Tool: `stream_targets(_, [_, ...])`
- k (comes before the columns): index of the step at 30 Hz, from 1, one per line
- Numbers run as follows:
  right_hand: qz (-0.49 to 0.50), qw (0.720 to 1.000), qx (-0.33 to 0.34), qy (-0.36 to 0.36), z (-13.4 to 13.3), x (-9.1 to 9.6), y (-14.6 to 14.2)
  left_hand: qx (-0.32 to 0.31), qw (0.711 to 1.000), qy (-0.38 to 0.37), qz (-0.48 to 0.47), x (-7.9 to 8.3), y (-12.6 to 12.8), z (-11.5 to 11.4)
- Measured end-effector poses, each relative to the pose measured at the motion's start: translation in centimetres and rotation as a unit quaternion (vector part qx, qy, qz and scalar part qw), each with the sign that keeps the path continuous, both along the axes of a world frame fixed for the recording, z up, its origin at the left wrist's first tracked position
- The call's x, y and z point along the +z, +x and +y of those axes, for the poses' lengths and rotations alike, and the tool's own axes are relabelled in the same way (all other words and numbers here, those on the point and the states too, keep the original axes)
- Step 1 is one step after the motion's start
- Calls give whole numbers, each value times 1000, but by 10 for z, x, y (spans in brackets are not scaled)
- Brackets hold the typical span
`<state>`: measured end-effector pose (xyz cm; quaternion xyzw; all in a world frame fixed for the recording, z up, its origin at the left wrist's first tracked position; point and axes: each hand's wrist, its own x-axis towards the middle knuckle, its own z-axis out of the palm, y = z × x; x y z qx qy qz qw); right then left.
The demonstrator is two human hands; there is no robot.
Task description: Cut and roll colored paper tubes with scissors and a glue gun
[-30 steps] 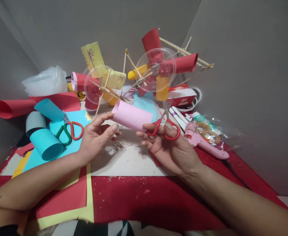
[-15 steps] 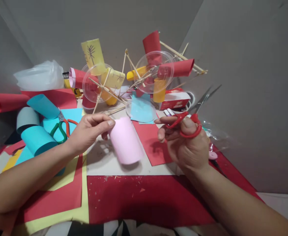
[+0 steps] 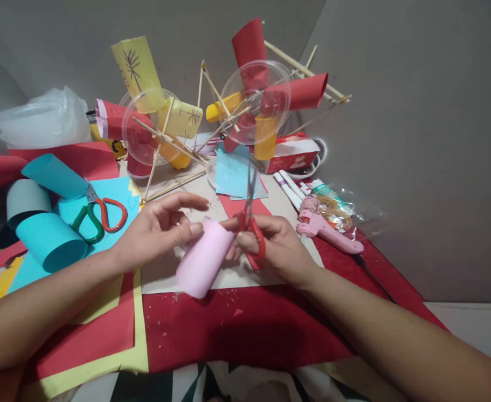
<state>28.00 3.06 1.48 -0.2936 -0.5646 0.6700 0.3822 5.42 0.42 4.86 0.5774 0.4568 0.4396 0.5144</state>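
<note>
A curled pink paper tube (image 3: 206, 261) hangs tilted between my hands, its lower end towards the left. My left hand (image 3: 157, 226) has its thumb on the tube's upper left edge. Its index finger stretches out above the paper, and the fingers behind are partly hidden. In my right hand (image 3: 277, 245) are red-handled scissors (image 3: 257, 237), blades pointing up and nearly together. Fingers of that hand also reach the tube's upper right edge; whether they grip it I cannot tell. Under the hands lie a pale board (image 3: 162, 278) and a piece of red paper (image 3: 245, 206).
Two stick frames carrying plastic discs (image 3: 256, 100) and paper tubes stand behind. Blue tubes (image 3: 53, 240) and orange-and-green-handled scissors (image 3: 99, 218) lie left. A pink glue gun (image 3: 327, 231) rests at right beside white sticks (image 3: 289, 190). Layered coloured sheets (image 3: 99, 340) cover the front left.
My right hand has brought the scissors left to the pink tube, and the blades have come closer together. The tube has swung to lean the other way. My left index finger has straightened.
</note>
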Motion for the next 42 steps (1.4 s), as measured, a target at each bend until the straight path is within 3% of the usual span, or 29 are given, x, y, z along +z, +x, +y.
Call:
stream_targets(3, [47, 993, -98, 35, 6, -2, 3, 118, 990, 44, -69, 3, -3, 5])
stream_targets(5, [66, 984, -153, 60, 10, -2, 4, 163, 979, 31, -118, 6, -4, 8])
stream_targets(12, [79, 966, -211, 130, 13, 0, 4, 109, 961, -162, -195, 3, -1, 7])
stream_targets(18, [72, 958, -241, 139, 6, 5, 3, 200, 931, -203, -228, -1, 4, 9])
stream_targets(24, [84, 969, -215, 89, 5, 5, 4, 137, 947, -182, -228, -1, 5, 7])
stream_targets(30, [63, 973, -185, 121, 6, 5, 4, 139, 943, -199, -229, -1, 2, 6])
stream_targets(37, [29, 982, -126, 137, 6, 3, 3, 36, 927, -272, -256, -1, 7, 2])
stream_targets(40, [16, 986, -99, 130, 8, 2, 3, 24, 924, -277, -263, -2, 9, 1])
stream_targets(42, [10, 981, -116, 152, 9, 3, 3, 38, 925, -266, -270, -1, 9, 1])
